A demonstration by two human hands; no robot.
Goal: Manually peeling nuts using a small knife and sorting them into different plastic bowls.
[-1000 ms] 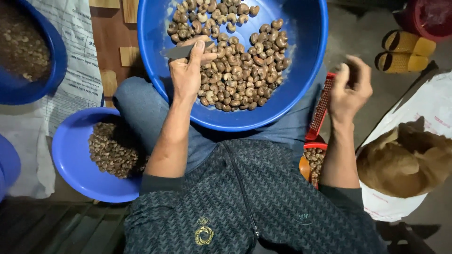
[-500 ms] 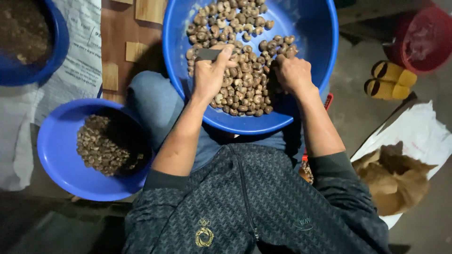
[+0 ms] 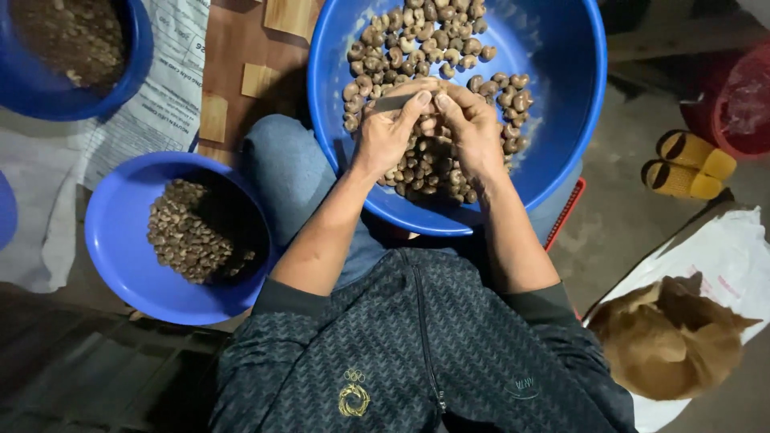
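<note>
From the head camera, your two hands meet over the large round blue plastic basin (image 3: 561,120) that rests on your lap, right above its heap of brown curved cashew nuts (image 3: 437,56). Keeping the work low over the basin means anything that drops falls back among the nuts rather than onto the floor.

Your left hand (image 3: 385,136) is closed around a small grey metal blade (image 3: 393,103), the thumb pressed along its flat so the tip points across toward the other hand. Your right hand (image 3: 473,132) is curled with its fingers (image 3: 446,103) pinched together just beside the blade's tip. They seem to hold a single nut there, though the knuckles hide it and I cannot be sure. The two hands touch at the fingertips, which steadies the blade against whatever is pinched.

To your left, on the floor, a smaller round blue plastic bowl (image 3: 120,265) holds a pile of paler, smaller nut pieces (image 3: 188,232), set near your knee within easy reach of the blade hand. Farther up-left sits another dark blue basin (image 3: 120,88) with brown contents on a white printed sack (image 3: 152,104). To your right, a brown crumpled paper bag (image 3: 666,345) lies on a white sheet (image 3: 722,256), and a pair of yellow slippers (image 3: 690,164) sits well apart beyond it.
</note>
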